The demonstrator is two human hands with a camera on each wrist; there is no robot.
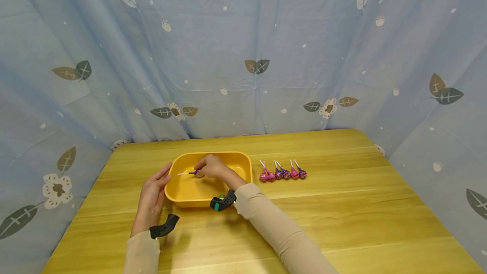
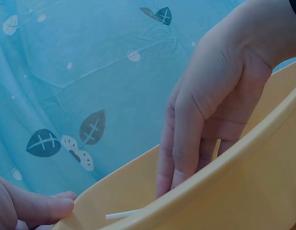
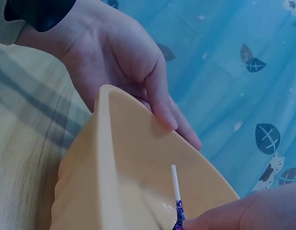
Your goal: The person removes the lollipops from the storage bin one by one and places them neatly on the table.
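Note:
Inside the yellow plastic tub, my right hand holds a purple-wrapped lollipop by its candy end, low near the tub floor. The white lollipop stick points left, away from the fingers. My left hand grips the tub's left rim; in the right wrist view its thumb lies over the inner wall with fingers behind the rim. A small green thing shows in the tub by the right wrist, mostly hidden.
Right of the tub, several pink and purple lollipops lie in a row on the wooden table, sticks toward the back. A blue patterned curtain hangs behind the table. Both wrists wear black straps.

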